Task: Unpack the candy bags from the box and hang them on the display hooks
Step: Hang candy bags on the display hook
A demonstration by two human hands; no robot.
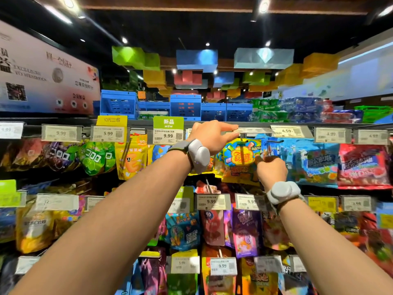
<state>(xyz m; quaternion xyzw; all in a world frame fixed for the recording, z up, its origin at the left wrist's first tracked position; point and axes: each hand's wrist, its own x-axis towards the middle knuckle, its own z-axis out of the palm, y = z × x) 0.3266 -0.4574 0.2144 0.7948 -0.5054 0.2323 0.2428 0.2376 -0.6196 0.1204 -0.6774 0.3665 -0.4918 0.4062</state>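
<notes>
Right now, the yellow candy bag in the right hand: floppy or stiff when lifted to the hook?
Probably floppy: the yellow candy bag is a soft printed pouch, creased where the right hand grips it. Likely light, since neighbouring bags hang from thin hooks. Glossy film may slip.

We list: candy bag (241, 160), yellow with blue-and-red burst, at centre; blue bag (316, 165) at three o'clock; red bag (363, 165) beyond; green bag (96, 157) at nine o'clock; grey wristbands (198, 155); blue crates (185, 107) at twelve.

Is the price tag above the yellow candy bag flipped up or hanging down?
Flipped up: the left hand holds the tag lifted flat, unlike neighbouring tags.
</notes>
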